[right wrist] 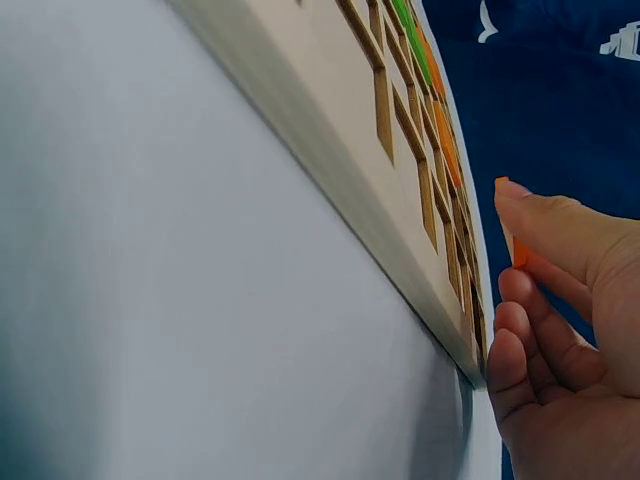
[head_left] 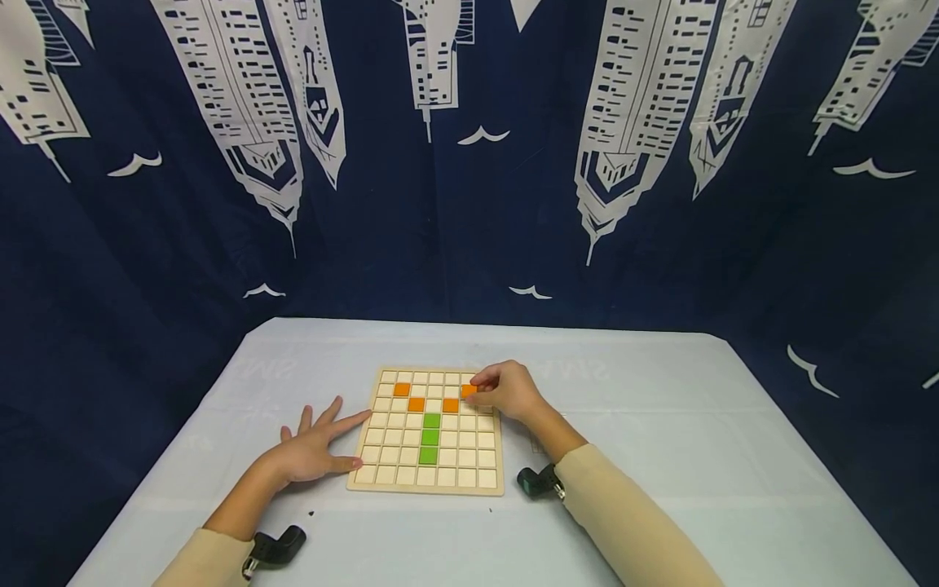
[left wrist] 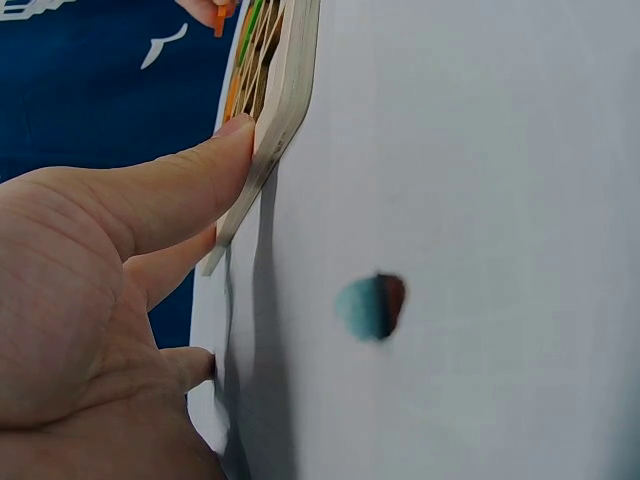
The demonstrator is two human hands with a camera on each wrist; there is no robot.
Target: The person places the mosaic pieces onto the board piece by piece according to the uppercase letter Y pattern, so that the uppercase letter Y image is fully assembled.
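A wooden grid board [head_left: 425, 490] lies flat on the table, its square cells mostly cream. Three green tiles [head_left: 429, 438] form a column in it, and several orange tiles [head_left: 416, 404] sit in cells toward the far side. My right hand [head_left: 513, 391] pinches an orange tile [right wrist: 519, 250] between thumb and finger, above the board's far right part. In the right wrist view that tile is tilted and held off the board. My left hand [head_left: 311, 451] is spread at the board's left edge, with thumb and index finger touching it.
The board rests on a white-covered table [head_left: 623, 391]. A small dark speck [head_left: 311, 514] lies on the cover near the left wrist. Behind the table hangs a dark blue curtain [head_left: 469, 212] with white building prints. Each wrist carries a black camera [head_left: 282, 545].
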